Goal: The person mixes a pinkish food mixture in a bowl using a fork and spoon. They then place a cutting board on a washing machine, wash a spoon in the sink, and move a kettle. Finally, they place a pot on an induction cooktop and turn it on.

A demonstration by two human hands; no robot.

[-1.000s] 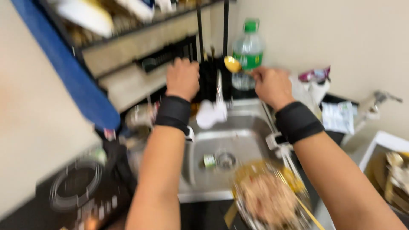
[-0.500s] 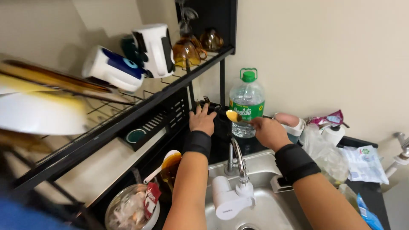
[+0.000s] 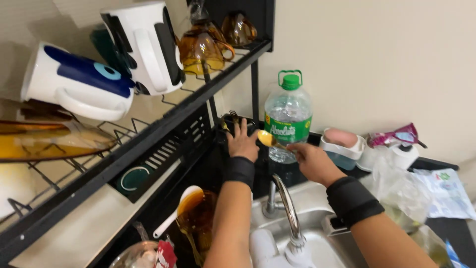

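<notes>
My right hand (image 3: pixel 310 161) holds a gold spoon (image 3: pixel 270 139) by its handle, bowl pointing left, in front of a clear plastic water bottle (image 3: pixel 288 115) with a green cap. My left hand (image 3: pixel 242 142) rests with fingers spread on the rim of a black cutlery holder (image 3: pixel 233 120) in the back corner, where a fork sticks up. The spoon's bowl sits just right of my left hand's fingers. Both wrists wear black bands.
A black dish rack (image 3: pixel 148 139) spans the left with two white mugs (image 3: pixel 79 87), amber glass cups (image 3: pixel 201 47) and an amber plate (image 3: pixel 49 141). A chrome tap (image 3: pixel 287 208) rises over the sink. A soap dish (image 3: pixel 339 141), wrappers and amber bowl (image 3: pixel 196 216) lie around.
The view has risen from the sink to the rack and back corner. Both hands have come closer to the cutlery holder, the right still carrying the spoon.
</notes>
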